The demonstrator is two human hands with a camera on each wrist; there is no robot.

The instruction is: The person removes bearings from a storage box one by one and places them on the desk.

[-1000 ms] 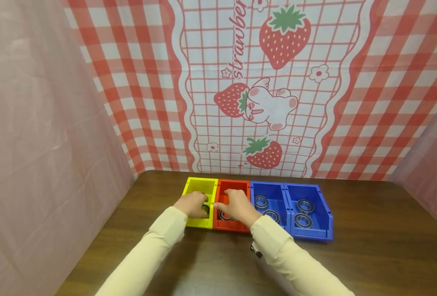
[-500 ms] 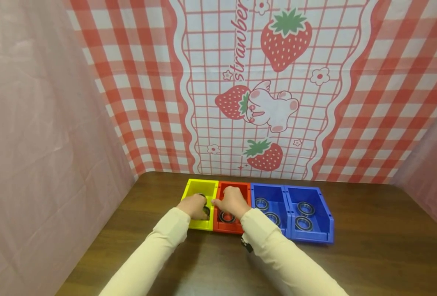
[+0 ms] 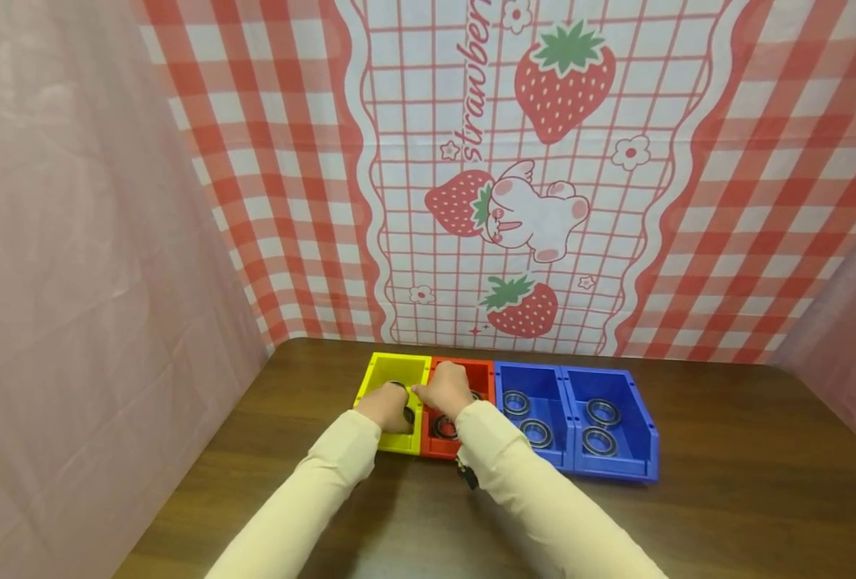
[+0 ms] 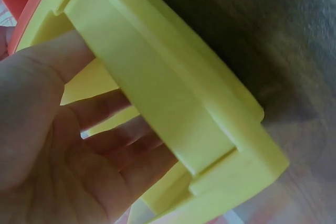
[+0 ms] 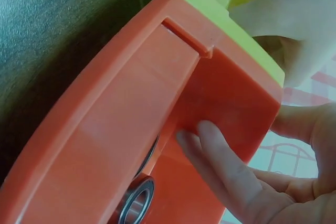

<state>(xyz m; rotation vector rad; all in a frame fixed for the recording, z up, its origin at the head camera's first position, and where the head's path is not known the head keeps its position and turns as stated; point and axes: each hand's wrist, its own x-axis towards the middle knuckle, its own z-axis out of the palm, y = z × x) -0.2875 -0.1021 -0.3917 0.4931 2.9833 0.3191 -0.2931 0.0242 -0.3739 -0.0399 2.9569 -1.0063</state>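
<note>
My left hand (image 3: 384, 406) reaches over the front wall of the yellow bin (image 4: 157, 77), its fingers down inside. Two dark bearings, one of them a bearing (image 3: 397, 384) at its far side, lie close to these fingers. The fingertips are hidden behind the wall, so I cannot tell whether they hold one. My right hand (image 3: 446, 386) hovers at the red bin (image 5: 94, 124) with fingers extended down into it. Its thumb is by the side wall shared with the yellow bin, and nothing shows between the fingers. A bearing (image 3: 445, 426) lies near the red bin's front; another is partly covered.
Two blue bins adjoin the red one on the right. The nearer blue bin (image 3: 544, 378) holds two bearings, and the far right blue bin (image 3: 612, 462) holds two more. All stand in a row on a brown wooden table (image 3: 746, 466), before a checked strawberry cloth (image 3: 312, 225).
The right hand has moved left and farther into the red bin, up to the yellow bin's side, uncovering bearings. The left hand stays in the yellow bin. The view has shifted slightly.
</note>
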